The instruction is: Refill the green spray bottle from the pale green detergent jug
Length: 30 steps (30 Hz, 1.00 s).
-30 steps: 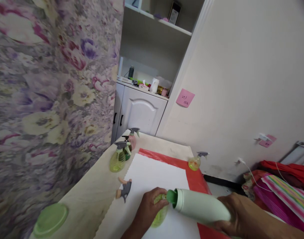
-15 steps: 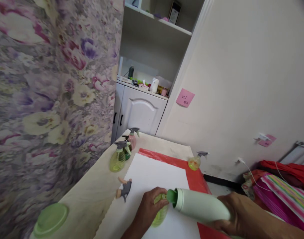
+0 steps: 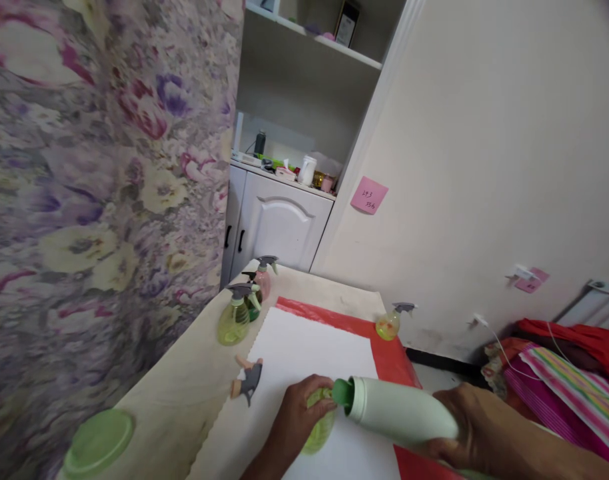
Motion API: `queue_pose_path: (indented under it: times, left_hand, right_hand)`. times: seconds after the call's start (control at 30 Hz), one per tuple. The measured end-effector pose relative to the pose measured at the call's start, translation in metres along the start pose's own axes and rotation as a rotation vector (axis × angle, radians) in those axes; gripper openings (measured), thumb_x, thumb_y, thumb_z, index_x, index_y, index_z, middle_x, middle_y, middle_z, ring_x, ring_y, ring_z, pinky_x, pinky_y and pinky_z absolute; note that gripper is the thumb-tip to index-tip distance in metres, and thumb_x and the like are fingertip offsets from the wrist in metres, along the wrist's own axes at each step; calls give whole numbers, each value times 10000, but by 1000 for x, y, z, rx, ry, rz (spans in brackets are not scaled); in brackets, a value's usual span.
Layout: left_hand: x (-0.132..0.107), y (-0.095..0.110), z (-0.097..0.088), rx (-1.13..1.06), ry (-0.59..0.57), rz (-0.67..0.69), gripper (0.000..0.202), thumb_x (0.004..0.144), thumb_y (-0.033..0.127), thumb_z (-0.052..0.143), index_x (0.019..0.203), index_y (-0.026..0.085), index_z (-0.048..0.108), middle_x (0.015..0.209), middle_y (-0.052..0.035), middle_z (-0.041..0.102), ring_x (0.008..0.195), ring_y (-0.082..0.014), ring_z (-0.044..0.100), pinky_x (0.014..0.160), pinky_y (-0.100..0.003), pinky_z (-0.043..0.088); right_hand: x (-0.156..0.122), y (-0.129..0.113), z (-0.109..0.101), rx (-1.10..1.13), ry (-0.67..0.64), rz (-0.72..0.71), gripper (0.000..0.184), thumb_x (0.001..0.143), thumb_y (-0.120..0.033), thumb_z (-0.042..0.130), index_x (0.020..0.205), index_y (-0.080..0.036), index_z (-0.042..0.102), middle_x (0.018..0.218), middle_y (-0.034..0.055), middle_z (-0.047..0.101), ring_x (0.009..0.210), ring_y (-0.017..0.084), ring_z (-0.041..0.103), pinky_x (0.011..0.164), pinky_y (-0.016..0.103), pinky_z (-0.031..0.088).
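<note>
My left hand (image 3: 297, 417) is wrapped round a small yellow-green spray bottle body (image 3: 319, 432) that stands on a white sheet (image 3: 309, 360). My right hand (image 3: 472, 430) grips a large pale green bottle (image 3: 402, 417), tipped on its side. Its darker green mouth (image 3: 342, 393) touches the top of the small bottle. A loose grey and peach spray head (image 3: 248, 380) lies on the sheet's left edge, just left of my left hand.
A cream table (image 3: 184, 387) carries a red mat (image 3: 392, 360) under the sheet. Spray bottles stand at the back left (image 3: 234, 317) and one at the back right (image 3: 389, 323). A green lid (image 3: 98, 442) lies near left. Floral curtain at left, white cabinet (image 3: 277, 223) behind.
Only the view has shifted slightly; both hands and both bottles stay as they were.
</note>
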<state>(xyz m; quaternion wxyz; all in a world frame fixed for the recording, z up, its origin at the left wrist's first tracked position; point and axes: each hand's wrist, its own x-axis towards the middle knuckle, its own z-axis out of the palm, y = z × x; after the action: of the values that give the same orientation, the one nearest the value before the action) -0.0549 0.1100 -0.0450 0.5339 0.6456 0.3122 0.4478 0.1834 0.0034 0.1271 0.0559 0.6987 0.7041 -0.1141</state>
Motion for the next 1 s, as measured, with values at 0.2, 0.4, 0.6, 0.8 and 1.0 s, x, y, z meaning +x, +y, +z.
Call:
queue_pose_path:
  times: [0.2,0.4,0.6,0.8,1.0]
  left_hand:
    - [1,1,1,-4,-3,2,158,728,205,661,875,200,720,856,-15,735,853,-214,654,792,-272,457]
    - [0,3,1,4,0,7,150,729,214,662,865,204,723,854,-11,741,855,-218,654,799,-277,454]
    - [1,0,1,6,-1,6,163,726,214,657,876,205,721,864,-17,745,856,-220,653,801,-283,458]
    - [0,-2,1,4,3,6,162,725,216,659,873,202,722,861,-19,742,855,-221,658,802,-284,458]
    - [0,0,1,14,15,-2,167,709,196,663,864,204,725,861,-16,746,842,-216,652,799,-286,454]
  right_hand:
    - [0,6,6,5,22,-7,207,691,-435,647,745,-240,688,671,13,738,594,184,666,509,253,349]
    - [1,6,5,-3,26,10,178,663,-402,663,733,-242,695,668,19,742,599,203,676,506,262,357]
    - [0,3,2,-11,24,8,195,678,-412,648,755,-240,698,686,20,748,616,198,681,515,249,350]
    - [-2,-3,-2,-9,3,13,231,690,-441,638,749,-225,696,687,34,746,610,200,674,505,255,331]
    - [-2,-3,-2,-8,1,8,216,685,-430,641,737,-226,690,675,25,741,607,192,670,502,250,333]
